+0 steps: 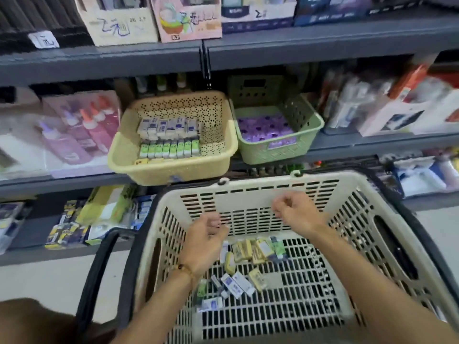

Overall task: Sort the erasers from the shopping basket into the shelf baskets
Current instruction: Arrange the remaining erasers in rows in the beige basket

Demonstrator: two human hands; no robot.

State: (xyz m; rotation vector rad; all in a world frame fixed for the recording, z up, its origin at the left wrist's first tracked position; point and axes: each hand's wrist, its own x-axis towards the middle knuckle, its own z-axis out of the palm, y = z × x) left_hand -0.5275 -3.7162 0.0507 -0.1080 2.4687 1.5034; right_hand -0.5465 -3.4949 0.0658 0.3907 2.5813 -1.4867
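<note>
The loose erasers (pixel 250 264) lie scattered on the floor of the shopping basket (pixel 397 281), a yellow cluster toward its middle and white-and-blue ones nearer 6 o'clock. The left hand (pixel 207 234) hovers just above the yellow cluster, fingers loosely curled and holding nothing. The right hand (pixel 295 213) hangs toward 1 o'clock of it, also loosely curled and empty as far as the blur allows.

The step in hand looks like the next pick. It would go best by taking one kind at a time and pinching each eraser by its long edges.

At 11 o'clock the yellow shelf basket (pixel 124 155) holds neat rows of white and green erasers (pixel 169 137), so new ones should join the matching row, upright. The green shelf basket (pixel 308 130) at 1 o'clock holds purple packets (pixel 263 127).
</note>
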